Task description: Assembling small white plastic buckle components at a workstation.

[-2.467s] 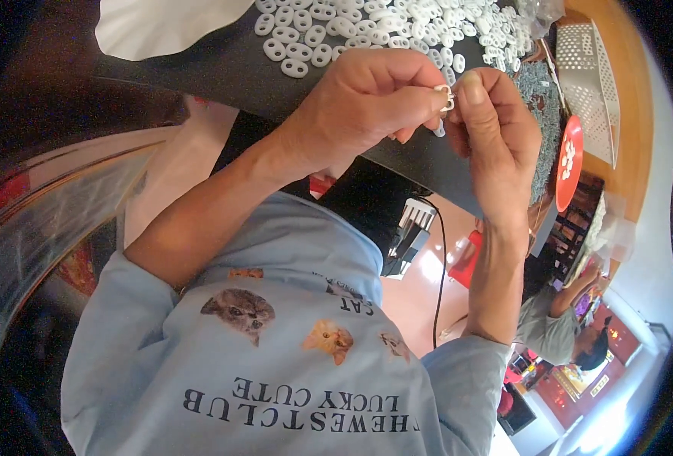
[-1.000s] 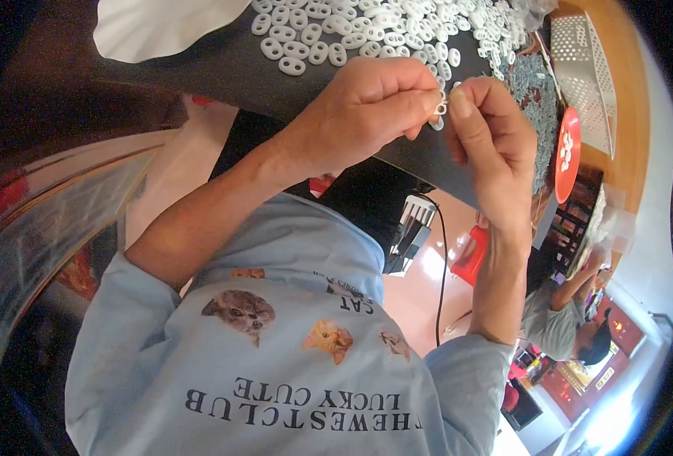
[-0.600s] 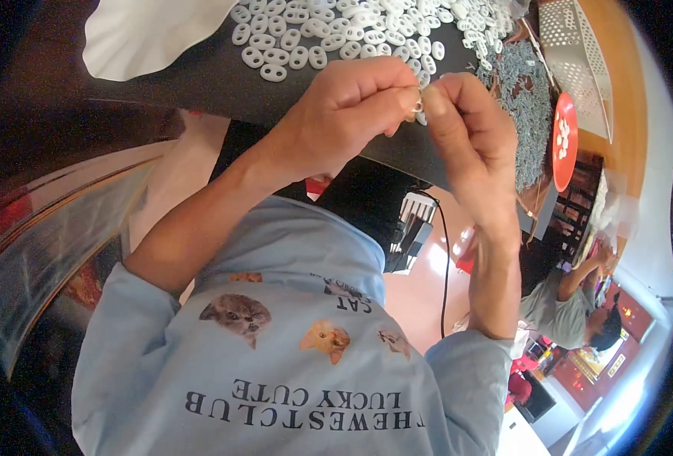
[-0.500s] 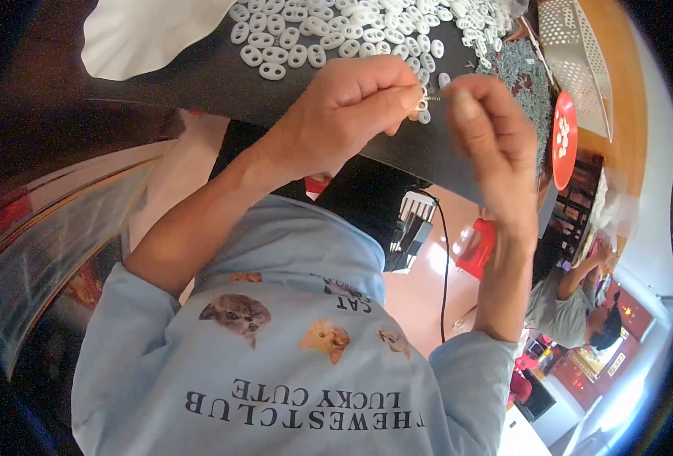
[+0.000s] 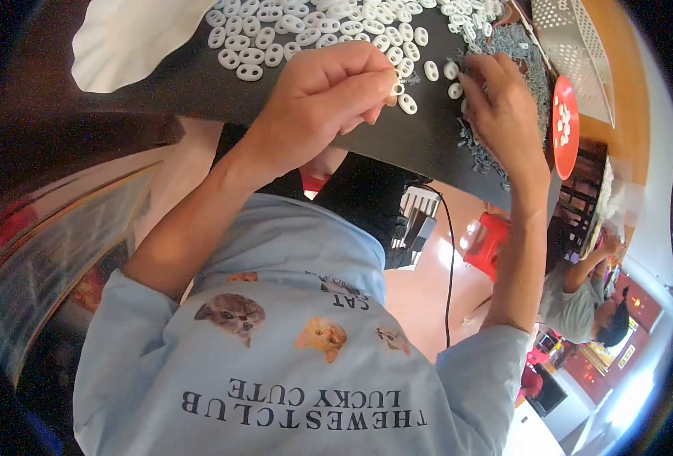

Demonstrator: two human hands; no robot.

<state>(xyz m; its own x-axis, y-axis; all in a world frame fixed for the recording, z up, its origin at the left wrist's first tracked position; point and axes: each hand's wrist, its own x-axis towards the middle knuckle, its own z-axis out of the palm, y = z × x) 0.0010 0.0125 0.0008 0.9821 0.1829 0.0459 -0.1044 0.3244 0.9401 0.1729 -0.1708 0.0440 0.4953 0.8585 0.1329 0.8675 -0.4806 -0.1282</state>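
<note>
My left hand (image 5: 332,99) is closed, with thumb and forefinger pinching a small white plastic piece (image 5: 398,90) that shows a ring-shaped end. Something small and grey, perhaps a screw, shows just beyond those fingertips. My right hand (image 5: 503,106) reaches over a heap of small grey screws (image 5: 530,57), its thumb and fingers apart and bent downward; the fingertips are partly hidden. Oval white two-hole plastic pieces (image 5: 272,55) lie spread over the dark tabletop (image 5: 177,95). A few of them lie between my hands and beside my right fingers.
A red plate (image 5: 566,152) with small white pieces stands at the right edge, beside a white perforated basket (image 5: 568,45). A white wavy-edged sheet or tray (image 5: 123,45) is at upper left. Below the table are a red stool (image 5: 487,243) and a black cable (image 5: 451,281). Another person (image 5: 579,300) sits far right.
My right hand has moved away from my left, right and up to the screw heap. The left still pinches the white piece, slightly further left in view.
</note>
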